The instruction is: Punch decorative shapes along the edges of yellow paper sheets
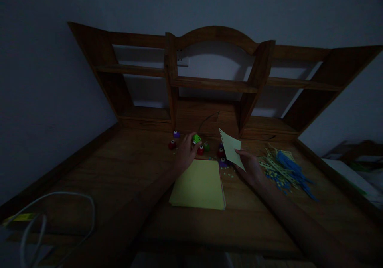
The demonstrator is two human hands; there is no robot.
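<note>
Green punches (196,138): two, one bright punch and one darker punch (206,146).
Red punches (172,144): three.
Purple punches (176,134): two are clear to me; one more dark punch (221,144) is partly hidden, its colour I cannot tell.
Lifted sheet (231,148): one.
Paper stack (199,186): one; its sheets I cannot count from here.
Paper strips (289,167): one heap, too many for counting.
Wall socket (182,59): one.
White cable (66,192): one.

Dim light is leaving the corners murky; shadows are falling on the wall (44,80) behind the shelf (215,85), whose sides wide-angle distortion is stretching outward.
</note>
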